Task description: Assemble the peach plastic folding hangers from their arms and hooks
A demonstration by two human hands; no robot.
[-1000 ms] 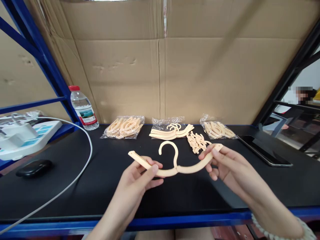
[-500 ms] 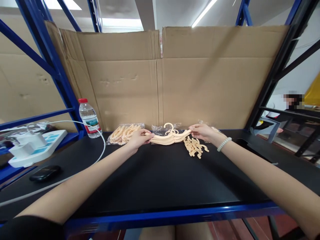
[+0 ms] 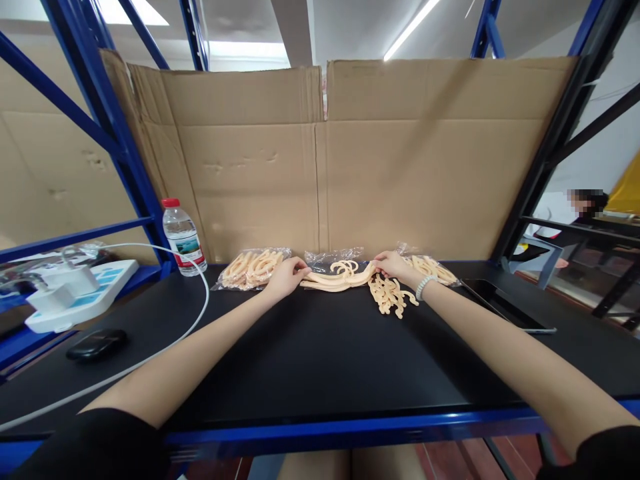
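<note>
A stack of cream-coloured clothes hangers point(image 3: 336, 281) lies at the back of the black table, its curved hooks leaning toward the cardboard. My left hand point(image 3: 286, 277) pinches the left ends of the stack between thumb and fingers. At the other end, my right hand point(image 3: 396, 264) is closed on the right tips; some fingertips are hidden. Just below my right hand sits a loose pile of small cream hooks point(image 3: 391, 297). Crumpled clear plastic point(image 3: 333, 259) lies behind the hangers.
Bagged cream pieces lie left point(image 3: 250, 268) and right point(image 3: 434, 269) of the stack. A water bottle point(image 3: 184, 240), a power strip point(image 3: 107, 283), a black mouse-like object point(image 3: 97, 345) and a white cable point(image 3: 193, 320) are at left. A dark tablet point(image 3: 500, 303) lies right. Cardboard point(image 3: 240, 173) stands behind.
The hangers have come down lower, and their hooks now lie flatter. My right hand has shifted slightly left with the right end, uncovering the bag behind it.
</note>
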